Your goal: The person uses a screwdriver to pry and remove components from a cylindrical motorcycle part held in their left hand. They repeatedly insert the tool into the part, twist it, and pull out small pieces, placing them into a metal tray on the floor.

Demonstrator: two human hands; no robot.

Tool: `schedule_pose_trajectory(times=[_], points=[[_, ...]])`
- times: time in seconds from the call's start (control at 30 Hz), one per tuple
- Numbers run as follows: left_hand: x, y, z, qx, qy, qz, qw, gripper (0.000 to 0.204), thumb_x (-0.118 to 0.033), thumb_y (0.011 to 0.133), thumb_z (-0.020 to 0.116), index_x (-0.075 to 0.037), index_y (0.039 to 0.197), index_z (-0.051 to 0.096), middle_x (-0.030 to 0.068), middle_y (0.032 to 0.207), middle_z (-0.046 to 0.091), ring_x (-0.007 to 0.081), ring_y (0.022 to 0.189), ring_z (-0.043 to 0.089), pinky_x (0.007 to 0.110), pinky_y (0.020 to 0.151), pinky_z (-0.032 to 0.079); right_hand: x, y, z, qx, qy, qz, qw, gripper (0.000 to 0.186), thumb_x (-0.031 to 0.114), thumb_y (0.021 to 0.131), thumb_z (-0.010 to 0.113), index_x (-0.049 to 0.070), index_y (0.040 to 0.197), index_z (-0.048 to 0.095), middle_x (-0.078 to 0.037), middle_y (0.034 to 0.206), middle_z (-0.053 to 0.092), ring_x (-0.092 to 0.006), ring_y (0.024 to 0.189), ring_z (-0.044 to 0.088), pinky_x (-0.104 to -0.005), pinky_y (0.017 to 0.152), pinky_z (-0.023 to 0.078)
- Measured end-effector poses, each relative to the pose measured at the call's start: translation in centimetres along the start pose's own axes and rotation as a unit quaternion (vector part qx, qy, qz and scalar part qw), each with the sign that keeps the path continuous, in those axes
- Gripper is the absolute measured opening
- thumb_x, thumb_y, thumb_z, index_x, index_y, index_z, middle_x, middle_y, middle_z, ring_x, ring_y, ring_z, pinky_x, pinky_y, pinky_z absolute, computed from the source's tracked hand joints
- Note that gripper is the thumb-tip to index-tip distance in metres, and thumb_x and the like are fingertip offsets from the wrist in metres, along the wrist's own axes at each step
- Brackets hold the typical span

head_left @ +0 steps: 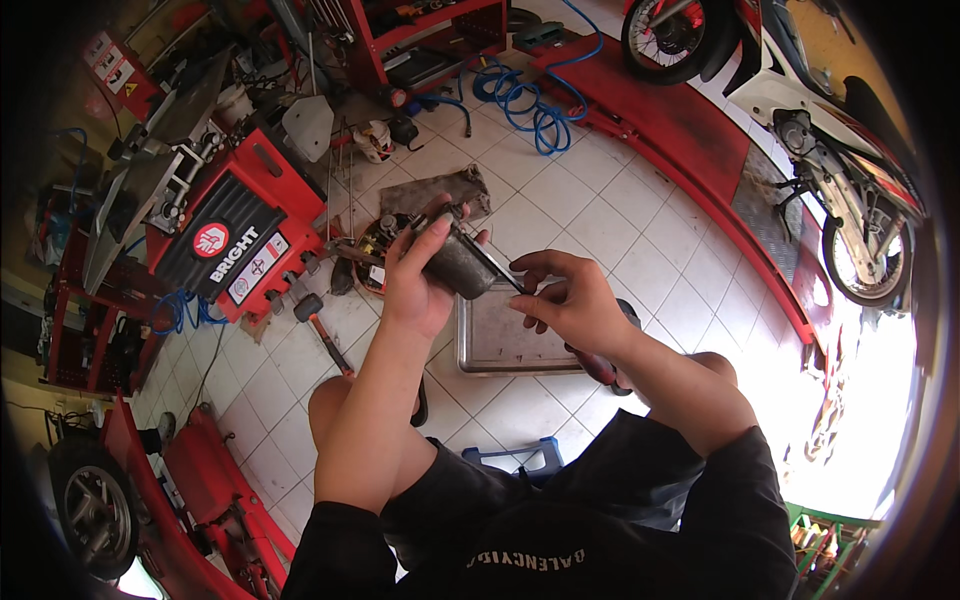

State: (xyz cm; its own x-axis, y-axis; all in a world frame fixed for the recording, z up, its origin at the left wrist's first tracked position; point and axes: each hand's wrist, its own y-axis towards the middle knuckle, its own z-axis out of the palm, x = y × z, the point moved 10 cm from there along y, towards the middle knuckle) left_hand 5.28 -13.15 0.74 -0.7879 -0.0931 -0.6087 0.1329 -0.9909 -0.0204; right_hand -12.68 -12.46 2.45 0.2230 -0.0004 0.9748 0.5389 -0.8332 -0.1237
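Canister (462, 267) between hands (418, 285), above tray edge (461, 338)

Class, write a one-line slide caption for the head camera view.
Left hand holds a dark cylinder, right hand pinches a slim dark piece beside it, above a tiled floor.

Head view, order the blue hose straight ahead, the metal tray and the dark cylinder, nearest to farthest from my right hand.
From your right hand:
1. Dark cylinder, just left, in your left hand.
2. Metal tray, on the floor below.
3. Blue hose, on the floor far ahead.
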Motion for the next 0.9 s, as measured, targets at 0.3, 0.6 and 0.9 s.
schedule_pose_trajectory(times=[0.3,0.6,0.9], points=[[-0.1,0.0,-0.2,-0.009,0.008,0.001,1.000,0.041,-0.011,0.094,0.073,0.001,0.130,0.058,0.0091,0.127,0.061,0.0235,0.122,0.059,0.055,0.105,0.053,-0.5,0.5,-0.1,0.010,0.103,0.020,0.994,0.033,0.004,0.095,0.072,-0.005,0.125,0.065,-0.012,0.098,0.071,-0.0147,0.071,0.071,-0.0281,0.060,0.058],[0.1,-0.2,-0.1,-0.007,0.004,-0.006,1.000,0.040,-0.010,0.094,0.072,0.002,0.130,0.058,0.0093,0.128,0.061,0.0237,0.124,0.059,0.055,0.104,0.055,0.6,0.1,-0.5,-0.043,0.045,-0.013,0.998,0.029,0.008,0.096,0.073,-0.007,0.120,0.066,-0.011,0.095,0.070,-0.0158,0.066,0.071,-0.0277,0.060,0.056],[0.3,-0.2,-0.1,-0.019,0.002,-0.009,1.000,0.040,-0.010,0.094,0.071,0.003,0.129,0.058,0.0112,0.127,0.061,0.0241,0.122,0.060,0.055,0.103,0.055,1.0,0.3,0.0,-0.015,0.059,-0.037,0.997,0.024,0.004,0.097,0.069,-0.009,0.117,0.066,-0.012,0.095,0.069,-0.0178,0.072,0.072,-0.0283,0.064,0.060]])
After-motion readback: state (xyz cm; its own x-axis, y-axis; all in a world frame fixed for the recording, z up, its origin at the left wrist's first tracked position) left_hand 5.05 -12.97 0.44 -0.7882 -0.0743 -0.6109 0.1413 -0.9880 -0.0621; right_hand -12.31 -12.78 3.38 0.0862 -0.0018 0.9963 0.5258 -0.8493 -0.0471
